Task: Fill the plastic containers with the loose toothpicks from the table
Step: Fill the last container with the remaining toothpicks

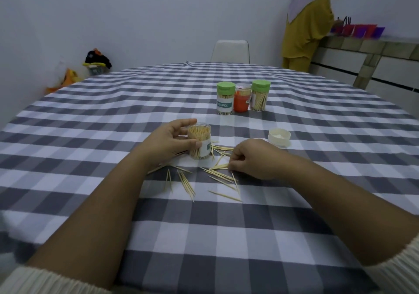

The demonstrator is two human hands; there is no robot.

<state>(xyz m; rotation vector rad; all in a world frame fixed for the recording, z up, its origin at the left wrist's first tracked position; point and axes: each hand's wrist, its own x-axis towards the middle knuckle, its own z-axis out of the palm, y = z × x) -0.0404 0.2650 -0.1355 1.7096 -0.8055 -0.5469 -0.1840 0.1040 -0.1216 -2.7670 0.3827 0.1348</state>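
An open clear plastic container (202, 144), nearly full of toothpicks, stands upright on the checked tablecloth. My left hand (167, 139) grips it from the left, thumb across its front. Loose toothpicks (220, 175) lie scattered on the cloth in front of it and to its right. My right hand (251, 157) rests on the cloth and pinches a few toothpicks at its fingertips. The container's white lid (279, 136) lies upturned to the right.
Three closed containers stand farther back: one with a green lid (225, 98), an orange one (242, 97) and another with a green lid (260, 95). A white chair (230, 51) stands at the far edge. A person in yellow (306, 33) stands at a counter at the back right.
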